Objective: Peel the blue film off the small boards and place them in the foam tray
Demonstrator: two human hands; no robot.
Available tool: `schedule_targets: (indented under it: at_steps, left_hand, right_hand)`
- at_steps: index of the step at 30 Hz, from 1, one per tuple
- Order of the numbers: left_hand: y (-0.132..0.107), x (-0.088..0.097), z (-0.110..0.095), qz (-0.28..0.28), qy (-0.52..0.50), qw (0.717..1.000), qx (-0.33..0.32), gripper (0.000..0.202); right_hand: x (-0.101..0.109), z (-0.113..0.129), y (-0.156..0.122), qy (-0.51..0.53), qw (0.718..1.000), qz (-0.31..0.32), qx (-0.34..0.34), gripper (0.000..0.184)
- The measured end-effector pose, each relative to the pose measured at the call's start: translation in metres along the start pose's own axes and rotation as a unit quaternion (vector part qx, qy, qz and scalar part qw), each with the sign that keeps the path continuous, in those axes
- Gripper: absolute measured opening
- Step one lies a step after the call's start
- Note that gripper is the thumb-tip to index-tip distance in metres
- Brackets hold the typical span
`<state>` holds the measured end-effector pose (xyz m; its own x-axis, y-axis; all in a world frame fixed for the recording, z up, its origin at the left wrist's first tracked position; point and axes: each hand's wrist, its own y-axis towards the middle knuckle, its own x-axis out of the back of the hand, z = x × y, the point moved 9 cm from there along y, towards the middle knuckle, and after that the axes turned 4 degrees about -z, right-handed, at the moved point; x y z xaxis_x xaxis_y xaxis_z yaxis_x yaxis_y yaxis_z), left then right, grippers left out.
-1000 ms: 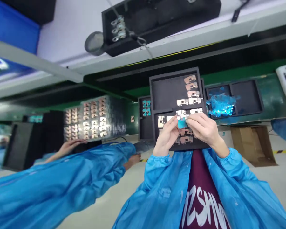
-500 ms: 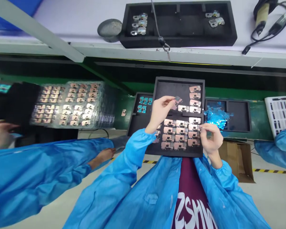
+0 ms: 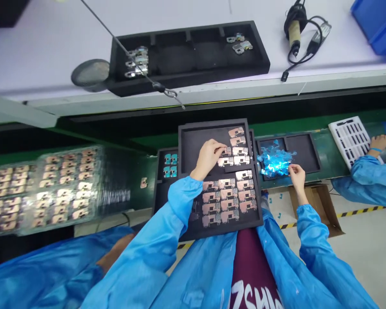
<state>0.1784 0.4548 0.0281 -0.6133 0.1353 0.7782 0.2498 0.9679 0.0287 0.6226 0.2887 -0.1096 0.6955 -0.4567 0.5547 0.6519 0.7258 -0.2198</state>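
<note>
Touched part point(image 3: 227, 152): small, flat, coppery; at left fingers point(image 3: 219, 147), pinched or merely touched unclear.
Other parts point(image 3: 209, 196): coppery-silver, flat, rowed right of and bodyward of left fingers.
Tray point(image 3: 193, 143): black, shallow, under left fingers.
Blue film point(image 3: 273, 162): shiny loose heap, right fingers point(image 3: 291, 169) at its edge.

Parts point(image 3: 229, 194) lie in the tray point(image 3: 193, 139), film scraps point(image 3: 275, 162) to its right.

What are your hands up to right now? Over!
Left hand touching a metal part in the black tray. Right hand at the edge of the blue film pile. Nothing visibly in either hand's way.
</note>
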Motion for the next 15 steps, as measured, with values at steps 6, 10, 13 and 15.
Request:
schedule_targets:
  at_steps: [6,10,13,15]
  left_hand:
    - [-0.009,0.0,-0.021,-0.017,0.015,1.0,0.012,0.021]
    - [-0.037,0.071,-0.017,-0.09,-0.059,0.994,-0.021,0.026]
    - [-0.096,0.157,0.041,-0.246,-0.12,0.96,0.053,0.024]
    - [-0.153,0.192,0.105,-0.352,-0.119,0.911,0.179,0.028]
  right_hand:
    - [-0.04,-0.012,0.053,-0.131,0.99,0.041,-0.029,0.033]
    - [-0.064,-0.003,0.066,-0.248,0.967,0.061,-0.015,0.025]
    - [-0.081,0.005,0.071,-0.324,0.943,0.079,0.014,0.018]
    - [-0.092,0.008,0.073,-0.364,0.926,0.093,0.041,0.018]
